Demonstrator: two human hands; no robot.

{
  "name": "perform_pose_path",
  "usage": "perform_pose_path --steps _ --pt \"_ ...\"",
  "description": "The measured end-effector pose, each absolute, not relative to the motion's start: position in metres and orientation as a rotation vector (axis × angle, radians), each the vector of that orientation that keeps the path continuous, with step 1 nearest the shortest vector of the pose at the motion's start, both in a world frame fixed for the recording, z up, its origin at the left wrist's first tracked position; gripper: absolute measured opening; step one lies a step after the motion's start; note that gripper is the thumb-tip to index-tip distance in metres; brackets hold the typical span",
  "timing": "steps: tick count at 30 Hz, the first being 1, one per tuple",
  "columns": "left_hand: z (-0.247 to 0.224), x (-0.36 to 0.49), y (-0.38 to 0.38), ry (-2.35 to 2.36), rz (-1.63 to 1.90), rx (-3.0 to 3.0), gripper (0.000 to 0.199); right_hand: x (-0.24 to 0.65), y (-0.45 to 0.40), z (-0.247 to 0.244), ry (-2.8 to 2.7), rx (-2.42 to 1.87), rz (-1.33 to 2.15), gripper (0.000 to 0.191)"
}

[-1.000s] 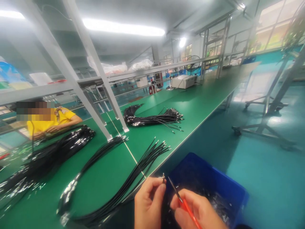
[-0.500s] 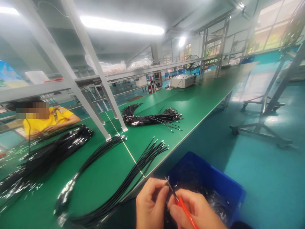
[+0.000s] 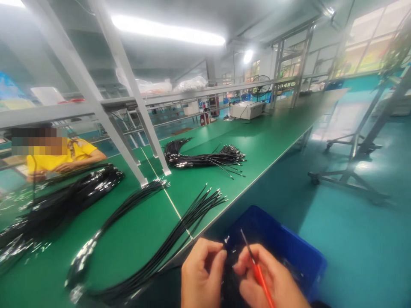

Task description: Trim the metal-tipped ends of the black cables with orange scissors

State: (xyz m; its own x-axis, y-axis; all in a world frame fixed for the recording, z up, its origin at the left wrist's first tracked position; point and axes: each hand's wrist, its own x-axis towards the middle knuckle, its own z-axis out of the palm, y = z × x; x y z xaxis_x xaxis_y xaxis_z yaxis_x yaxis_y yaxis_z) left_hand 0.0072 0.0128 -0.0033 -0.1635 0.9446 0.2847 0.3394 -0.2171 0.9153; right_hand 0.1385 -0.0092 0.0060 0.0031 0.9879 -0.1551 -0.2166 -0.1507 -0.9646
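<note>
My left hand (image 3: 203, 269) is closed in a pinch on the end of a thin black cable; a small silvery tip (image 3: 226, 239) shows past the fingertips. To its right, my right hand (image 3: 268, 278) is wrapped round a red-handled tool (image 3: 262, 280) with a thin dark metal point, which stands apart from the cable end. Left of my hands, a bundle of black cables (image 3: 160, 252) with silvery ends curves over the green table (image 3: 135, 239). Under both hands is a blue bin (image 3: 298, 244) with small bits inside, mostly hidden.
Further along the table lies another black cable bundle (image 3: 205, 159). A larger heap of cables (image 3: 64, 205) is at left, near a person in a yellow top (image 3: 80, 152). Grey shelf posts (image 3: 150, 128) rise from the table. A wheeled metal stand (image 3: 349, 171) is on the floor at right.
My right hand has moved a little right, drawing the tool's point away from the cable end. My left hand keeps its pinch, almost in place.
</note>
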Motion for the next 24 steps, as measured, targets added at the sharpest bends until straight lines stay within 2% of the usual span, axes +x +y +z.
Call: perform_pose_path --steps 6,13,20,24 --pt "-0.005 0.014 0.005 1.498 1.349 1.767 0.016 0.129 0.002 0.018 -0.668 -1.119 1.306 0.029" --pt "-0.011 0.017 -0.001 1.698 1.308 2.189 0.019 0.120 0.013 0.000 -0.751 -1.146 1.116 0.027" --pt "-0.009 0.019 -0.003 1.745 1.242 2.198 0.021 0.115 0.000 0.014 -0.789 -1.181 1.031 0.018" --pt "-0.005 0.017 -0.001 1.634 1.298 1.983 0.019 0.119 0.005 0.008 -0.856 -1.173 1.006 0.020"
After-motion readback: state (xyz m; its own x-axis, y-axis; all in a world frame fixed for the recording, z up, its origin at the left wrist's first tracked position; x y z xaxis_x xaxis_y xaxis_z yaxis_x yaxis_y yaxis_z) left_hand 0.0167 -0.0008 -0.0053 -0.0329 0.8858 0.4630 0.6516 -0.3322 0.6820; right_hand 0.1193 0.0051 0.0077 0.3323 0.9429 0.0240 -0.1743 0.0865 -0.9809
